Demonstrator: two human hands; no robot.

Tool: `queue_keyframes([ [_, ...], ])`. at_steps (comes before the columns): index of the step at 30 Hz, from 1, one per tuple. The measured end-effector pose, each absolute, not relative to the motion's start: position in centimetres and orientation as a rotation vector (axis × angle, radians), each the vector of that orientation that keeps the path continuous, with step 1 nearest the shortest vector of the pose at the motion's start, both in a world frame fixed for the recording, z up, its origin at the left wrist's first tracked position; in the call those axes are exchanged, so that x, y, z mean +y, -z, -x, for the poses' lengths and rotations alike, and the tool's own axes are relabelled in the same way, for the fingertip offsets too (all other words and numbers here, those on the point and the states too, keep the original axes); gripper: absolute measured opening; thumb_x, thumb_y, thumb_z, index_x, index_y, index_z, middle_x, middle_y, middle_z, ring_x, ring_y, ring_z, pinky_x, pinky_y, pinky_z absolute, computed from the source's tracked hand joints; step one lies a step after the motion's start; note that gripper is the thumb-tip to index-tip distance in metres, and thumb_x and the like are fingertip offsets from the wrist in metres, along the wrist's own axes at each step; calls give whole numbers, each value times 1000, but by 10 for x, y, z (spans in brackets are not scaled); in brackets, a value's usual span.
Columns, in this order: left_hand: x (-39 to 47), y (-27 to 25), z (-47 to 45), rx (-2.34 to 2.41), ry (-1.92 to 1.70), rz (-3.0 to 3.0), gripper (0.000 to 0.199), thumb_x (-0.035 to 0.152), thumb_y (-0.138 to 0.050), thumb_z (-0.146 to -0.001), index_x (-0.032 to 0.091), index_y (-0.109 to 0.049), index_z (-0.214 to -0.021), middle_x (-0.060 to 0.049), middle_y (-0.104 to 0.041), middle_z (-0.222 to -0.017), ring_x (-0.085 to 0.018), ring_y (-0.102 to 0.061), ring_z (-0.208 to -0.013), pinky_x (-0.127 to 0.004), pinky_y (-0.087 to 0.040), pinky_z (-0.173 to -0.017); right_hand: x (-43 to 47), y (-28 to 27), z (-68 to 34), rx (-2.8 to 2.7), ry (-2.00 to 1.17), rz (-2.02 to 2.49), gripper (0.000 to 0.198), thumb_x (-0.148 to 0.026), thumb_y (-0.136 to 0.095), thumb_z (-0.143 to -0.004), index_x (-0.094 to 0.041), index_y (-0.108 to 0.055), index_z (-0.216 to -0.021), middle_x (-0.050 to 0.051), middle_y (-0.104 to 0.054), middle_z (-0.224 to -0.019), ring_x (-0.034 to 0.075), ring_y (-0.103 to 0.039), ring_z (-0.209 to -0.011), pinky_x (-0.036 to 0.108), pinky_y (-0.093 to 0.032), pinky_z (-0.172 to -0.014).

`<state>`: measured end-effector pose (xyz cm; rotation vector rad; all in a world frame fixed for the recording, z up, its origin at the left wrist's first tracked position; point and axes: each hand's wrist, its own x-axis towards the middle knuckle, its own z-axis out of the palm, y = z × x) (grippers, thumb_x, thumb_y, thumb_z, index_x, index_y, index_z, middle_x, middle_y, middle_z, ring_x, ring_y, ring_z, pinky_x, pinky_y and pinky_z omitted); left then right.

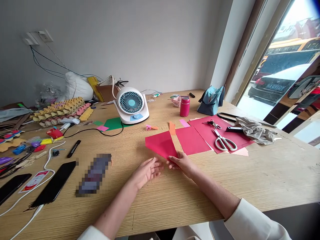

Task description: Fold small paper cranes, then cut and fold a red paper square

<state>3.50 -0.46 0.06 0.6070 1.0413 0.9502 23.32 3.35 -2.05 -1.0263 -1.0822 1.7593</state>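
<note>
A piece of red paper (160, 144) is pinched at its near corner between the thumb and fingers of my right hand (183, 163). My left hand (147, 171) is just left of that corner, palm turned inward, fingers apart and holding nothing. Behind my right hand lies another red sheet (195, 140), with a larger red sheet (203, 125) beyond it. A small orange paper piece (172, 128) lies near the held paper's upper right edge. White-handled scissors (225, 141) rest on the red paper to the right.
A white fan (131, 105) stands at the back, near green paper (113, 124). Further right are a red jar (184, 106), a blue bag (211, 101) and crumpled paper (257, 130). Phones (53, 183), a black marker (74, 148), white cables and craft scraps crowd the left side.
</note>
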Motion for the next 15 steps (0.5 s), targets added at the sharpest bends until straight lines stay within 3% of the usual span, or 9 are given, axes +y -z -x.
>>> queue_keyframes([
  [6,48,-1,-56,969,-1256,-667,28,37,-76,-83,18,-64,-99,-5,-76,-100,-14,-71,-81,-24,-57,-69,27,18,-223,-1182,-1738,902,54,-58,-84,-62,-17,-60,-86,4,-73,-67,13,-64,-50,23,-46,-49],
  [12,67,-22,-53,842,-1154,-857,47,52,-81,-73,12,-70,-95,-12,-76,-98,-25,-71,-92,-33,-58,-77,29,18,-224,-1149,-1652,902,54,-65,-78,-68,-16,-68,-86,7,-74,-73,20,-68,-64,30,-51,-60],
  [15,71,-16,-51,798,-1087,-964,52,57,-76,-76,11,-71,-99,-13,-76,-99,-27,-70,-98,-35,-56,-82,33,20,-228,-1104,-1536,940,50,-66,-74,-72,-16,-70,-79,6,-73,-73,18,-63,-64,29,-48,-61],
])
